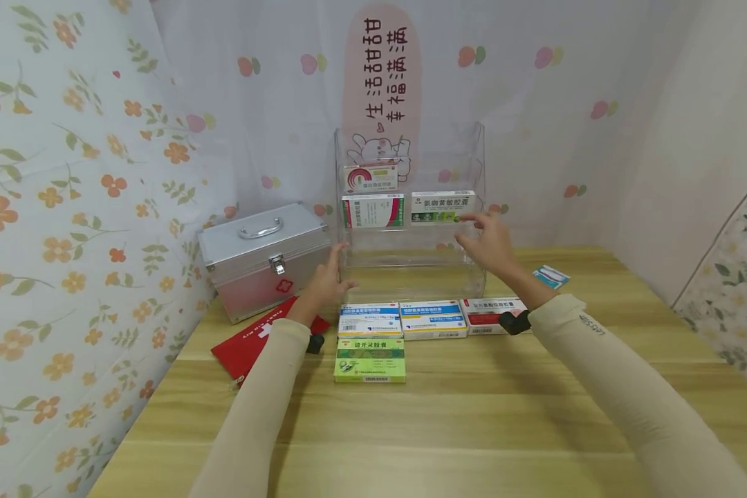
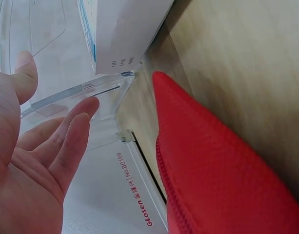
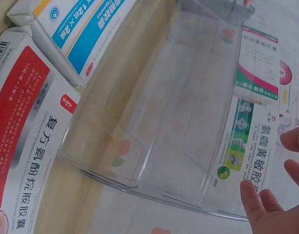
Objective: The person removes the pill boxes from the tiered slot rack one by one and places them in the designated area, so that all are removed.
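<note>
At frame centre, a clear tiered rack (image 1: pixel 411 256) stands on the bench (image 1: pixel 473 415). The left hand (image 1: pixel 331 277) hovers released beside its lower left edge; the right hand (image 1: pixel 488 242), fingers relaxed, grasps nothing, just beside a green-and-white medicine box (image 1: pixel 442 207) on the middle tier.

Your ten o'clock: silver case (image 1: pixel 264 259), on the bench (image 1: pixel 473 415).
Your nine o'clock: red pouch (image 1: pixel 255 339).
Your two o'clock: small teal packet (image 1: pixel 551 277).
</note>
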Action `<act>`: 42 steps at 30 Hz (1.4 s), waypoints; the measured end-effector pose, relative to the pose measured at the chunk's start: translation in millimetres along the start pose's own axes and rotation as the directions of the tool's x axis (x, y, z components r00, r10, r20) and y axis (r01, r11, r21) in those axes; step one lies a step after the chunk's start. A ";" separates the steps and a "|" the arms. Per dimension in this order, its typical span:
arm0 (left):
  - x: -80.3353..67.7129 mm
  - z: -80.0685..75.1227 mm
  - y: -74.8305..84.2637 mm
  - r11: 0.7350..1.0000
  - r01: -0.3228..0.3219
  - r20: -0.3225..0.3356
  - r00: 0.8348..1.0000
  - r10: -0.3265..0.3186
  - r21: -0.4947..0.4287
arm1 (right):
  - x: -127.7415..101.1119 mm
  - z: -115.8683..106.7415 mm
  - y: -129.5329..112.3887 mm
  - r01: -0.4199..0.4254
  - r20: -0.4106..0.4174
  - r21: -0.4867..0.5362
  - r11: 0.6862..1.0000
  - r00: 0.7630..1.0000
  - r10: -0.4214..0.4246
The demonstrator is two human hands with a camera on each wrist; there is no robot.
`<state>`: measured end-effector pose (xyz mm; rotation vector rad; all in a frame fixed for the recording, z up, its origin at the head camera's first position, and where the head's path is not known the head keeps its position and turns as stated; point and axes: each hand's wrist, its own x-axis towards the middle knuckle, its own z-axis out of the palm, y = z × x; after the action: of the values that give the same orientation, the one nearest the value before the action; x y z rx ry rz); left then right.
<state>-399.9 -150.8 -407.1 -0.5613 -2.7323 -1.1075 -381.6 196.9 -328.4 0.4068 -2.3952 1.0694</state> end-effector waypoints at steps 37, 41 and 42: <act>2.8 3.4 1.0 0.999 0.004 -0.008 1.000 -0.004 0.043 | 67.8 -11.7 -0.1 0.053 0.248 -0.393 0.918 0.967 0.050; 1.6 2.7 -0.9 0.998 0.000 -0.016 1.000 0.001 0.057 | 70.2 -7.5 -1.0 0.040 0.268 -0.416 0.909 0.960 0.080; 1.3 2.4 -1.5 0.998 0.001 -0.020 1.000 0.000 0.057 | 70.7 -6.2 -1.0 0.040 0.271 -0.416 0.908 0.959 0.082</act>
<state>-401.6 -149.8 -409.4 -0.5388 -2.7378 -1.0262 -438.6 195.8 -286.1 0.4007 -2.7967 0.4985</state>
